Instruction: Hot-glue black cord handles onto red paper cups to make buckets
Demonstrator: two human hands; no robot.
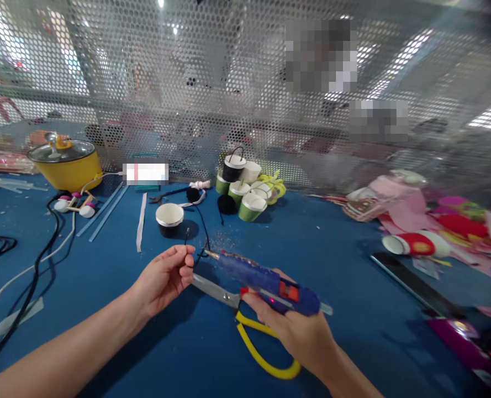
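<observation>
My left hand (162,282) pinches a thin black cord (186,236) between thumb and fingertips, one end sticking up above them. In my right hand (301,334) is a blue glue gun (255,275) with a red switch lit. Its nozzle points left, close to the cord but apart from my left fingers, and a clear glue stick juts from its back. Scissors with yellow handles (270,359) lie under the glue gun, blades toward my left hand. Just beyond my left hand stands a small black paper cup (169,225) with a white inside.
Several small green, white and black cups (251,205) are grouped at the back, beside a black yarn ball (226,204). A yellow pot (69,166) and cables (54,235) occupy the left. A phone (419,284) and paper scraps (398,210) lie right. A perforated metal screen (245,83) closes the back.
</observation>
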